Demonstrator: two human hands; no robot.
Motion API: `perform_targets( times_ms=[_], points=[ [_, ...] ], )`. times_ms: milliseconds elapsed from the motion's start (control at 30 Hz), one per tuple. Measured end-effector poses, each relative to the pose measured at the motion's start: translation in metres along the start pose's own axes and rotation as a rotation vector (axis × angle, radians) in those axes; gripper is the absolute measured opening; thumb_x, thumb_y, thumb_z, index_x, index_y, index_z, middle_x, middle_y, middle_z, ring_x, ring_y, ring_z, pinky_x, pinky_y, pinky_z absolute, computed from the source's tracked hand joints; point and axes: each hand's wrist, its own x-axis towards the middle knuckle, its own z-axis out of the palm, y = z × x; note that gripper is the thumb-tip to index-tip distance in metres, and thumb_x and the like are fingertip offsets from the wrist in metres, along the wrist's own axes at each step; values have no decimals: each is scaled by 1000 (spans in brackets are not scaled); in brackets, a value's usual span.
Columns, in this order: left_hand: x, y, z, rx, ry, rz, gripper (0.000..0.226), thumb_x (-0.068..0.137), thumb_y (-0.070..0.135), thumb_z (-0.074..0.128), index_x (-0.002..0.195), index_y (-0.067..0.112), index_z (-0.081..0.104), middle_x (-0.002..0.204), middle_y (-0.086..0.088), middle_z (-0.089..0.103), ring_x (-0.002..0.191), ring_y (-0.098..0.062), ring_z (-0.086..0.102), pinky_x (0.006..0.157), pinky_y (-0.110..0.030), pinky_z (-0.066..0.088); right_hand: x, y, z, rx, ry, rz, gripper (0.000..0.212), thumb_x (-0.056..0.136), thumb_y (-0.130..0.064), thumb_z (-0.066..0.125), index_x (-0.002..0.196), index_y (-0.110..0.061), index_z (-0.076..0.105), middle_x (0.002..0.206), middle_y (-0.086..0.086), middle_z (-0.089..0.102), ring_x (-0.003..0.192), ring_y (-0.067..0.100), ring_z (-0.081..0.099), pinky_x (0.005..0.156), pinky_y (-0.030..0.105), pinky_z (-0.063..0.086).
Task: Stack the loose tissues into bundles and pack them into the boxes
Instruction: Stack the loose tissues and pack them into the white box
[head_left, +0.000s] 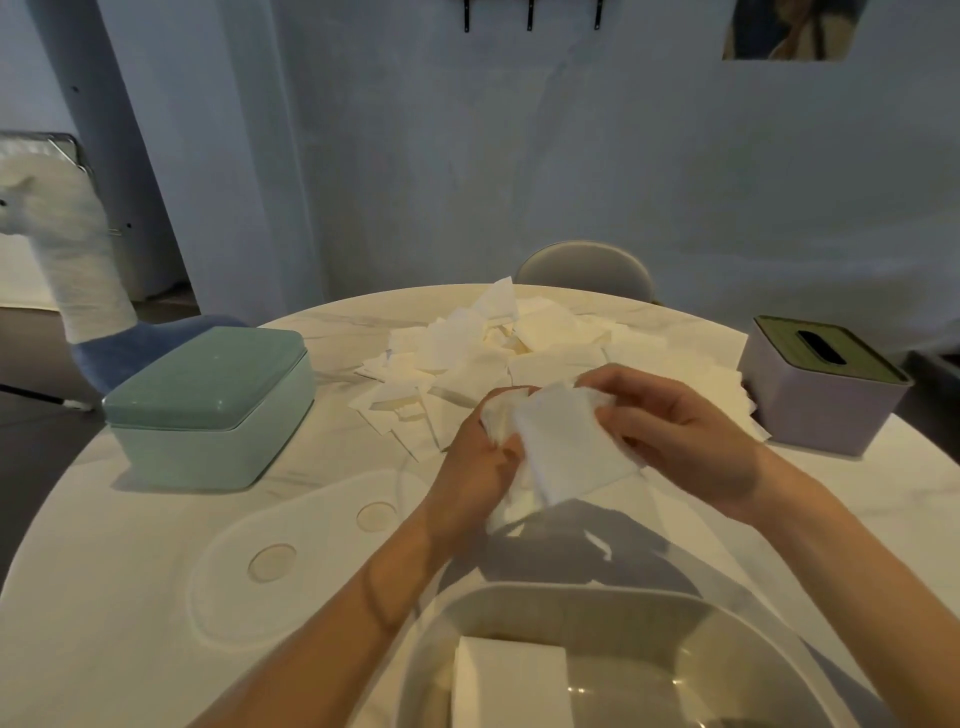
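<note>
White tissue bundle clamped in your fingers, left hand and right hand, above desk centre, behind clear box.

White tissue bundle gripped between both hands, loose tissues heaped mid-table, open clear box nearest

Soft, crinkled white paper tissues are showing matt between both hands. Beyond the grip, the table is looking smooth, marble-veined; left, a green box is gleaming like glossy plastic.
</note>
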Motion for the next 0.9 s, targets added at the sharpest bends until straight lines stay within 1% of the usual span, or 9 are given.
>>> perform_targets(
  times_ms=[100, 200, 333, 500, 567, 667, 733, 800, 900],
  points=[
    [-2, 1, 3, -343, -50, -106, 29, 95, 30, 60, 118, 16, 72, 109, -10, 73, 104, -29, 70, 92, -45, 56, 5, 14, 4, -446, -15, 40, 19, 101, -25, 57, 113, -34, 69, 109, -23, 66, 101, 0, 58, 86, 13, 48],
    [1, 4, 4, -516, 44, -225, 37, 101, 13, 58, 137, 8, 60, 126, -18, 71, 116, -38, 68, 107, -56, 49, 6, 20, 1, -729, 70, 34, 28, 101, -14, 55, 109, -38, 68, 105, -26, 64, 91, -12, 53, 76, 7, 40],
    [-3, 17, 4, -636, 132, -332, 34, 102, 19, 57, 132, 4, 62, 118, -20, 74, 105, -36, 72, 93, -48, 57, 6, 18, -6, -696, 106, 59, 17, 101, -26, 58, 101, -41, 66, 102, -33, 59, 95, -23, 49, 80, 1, 39],
    [-8, 19, 6, -718, 88, -345, 37, 106, 30, 49, 130, 7, 64, 119, -17, 74, 108, -34, 72, 102, -50, 52, 2, -2, -2, -339, 89, -4, 10, 88, -32, 71, 94, -29, 78, 98, -16, 73, 98, 2, 64, 86, 15, 51],
    [-12, 22, 9, -659, 53, -338, 30, 108, 25, 46, 117, 3, 65, 95, -12, 79, 84, -23, 76, 81, -36, 61, -1, -9, 8, -52, 92, -50, 17, 81, -31, 72, 93, -21, 78, 98, -9, 73, 96, 8, 67, 82, 17, 53],
    [-19, 16, 6, -547, 31, -286, 34, 110, 7, 33, 87, 3, 57, 64, -11, 68, 61, -16, 69, 56, -17, 55, 2, -2, 20, -159, 120, -77, 16, 86, -30, 73, 98, -20, 78, 100, -12, 73, 100, 8, 66, 85, 19, 53],
    [-21, 20, 13, -596, -21, -341, 33, 111, 24, 41, 106, 1, 64, 94, -25, 69, 91, -29, 69, 85, -31, 60, 5, 10, 22, -409, 212, -98, 11, 89, -31, 75, 98, -28, 77, 101, -17, 72, 101, 6, 64, 84, 16, 51],
    [-20, 20, 14, -713, -60, -404, 49, 106, 51, 46, 135, 15, 63, 130, -24, 66, 123, -39, 63, 111, -55, 46, 6, 18, 20, -519, 325, -139, 11, 87, -30, 78, 98, -29, 75, 99, -18, 72, 97, 4, 64, 78, 13, 48],
    [-16, 15, 17, -725, -134, -359, 48, 103, 51, 52, 141, 22, 60, 137, -17, 65, 128, -38, 61, 116, -59, 39, 5, 24, 20, -531, 425, -156, 18, 84, -33, 81, 100, -29, 72, 95, -18, 71, 89, 4, 63, 71, 9, 44]
  ],
)
